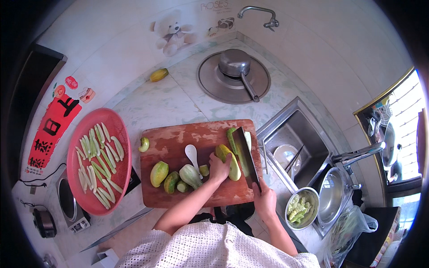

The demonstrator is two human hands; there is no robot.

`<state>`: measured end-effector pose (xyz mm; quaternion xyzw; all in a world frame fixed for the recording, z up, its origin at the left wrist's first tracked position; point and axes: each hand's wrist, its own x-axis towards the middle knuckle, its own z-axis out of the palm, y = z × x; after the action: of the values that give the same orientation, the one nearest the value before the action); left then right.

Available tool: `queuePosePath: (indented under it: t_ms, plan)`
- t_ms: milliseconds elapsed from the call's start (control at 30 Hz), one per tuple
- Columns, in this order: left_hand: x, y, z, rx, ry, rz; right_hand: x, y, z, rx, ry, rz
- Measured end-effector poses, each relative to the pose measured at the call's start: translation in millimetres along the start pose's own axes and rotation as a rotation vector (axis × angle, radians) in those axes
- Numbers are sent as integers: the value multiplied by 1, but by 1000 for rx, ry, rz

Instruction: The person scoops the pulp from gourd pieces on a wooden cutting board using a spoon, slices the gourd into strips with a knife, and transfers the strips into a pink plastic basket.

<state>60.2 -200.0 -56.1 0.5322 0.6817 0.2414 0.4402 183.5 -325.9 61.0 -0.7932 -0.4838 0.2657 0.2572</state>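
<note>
My left hand [219, 168] grips a lengthwise-cut yellow-green cucumber piece [235, 171] on the wooden cutting board [191, 133]. In my right hand [266, 198] is the handle of a cleaver [245, 159]. Its broad blade lies just right of the piece, at the board's right side. A green cut strip [232, 140] sits left of the blade, and a pale slice [248, 140] shows partly behind it. Left of my left hand are a yellow cucumber [159, 174], a darker one [171, 182], a pale one [190, 176], small end pieces [182, 186] and a white spoon [191, 154].
A pink basket [126, 167] of cut strips stands left, beside a cooktop [68, 199]. To the right are a metal sink [303, 130] holding a dish and a metal bowl [313, 219] of scooped pulp. A saucepan [234, 62] sits behind; another cucumber [159, 75] lies by the wall.
</note>
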Motion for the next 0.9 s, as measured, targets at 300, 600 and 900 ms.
queuePosePath:
  t_ms: [300, 600, 900]
  plan:
    - [-16, -12, 0, 131, 390, 677, -5, -7, -7, -88, -82, -50]
    - [-15, -12, 3, 89, 377, 775, -15, -22, -18, -254, -126, -112]
    - [-13, -9, 2, 98, 330, 764, -5, -40, -19, -445, -229, -141]
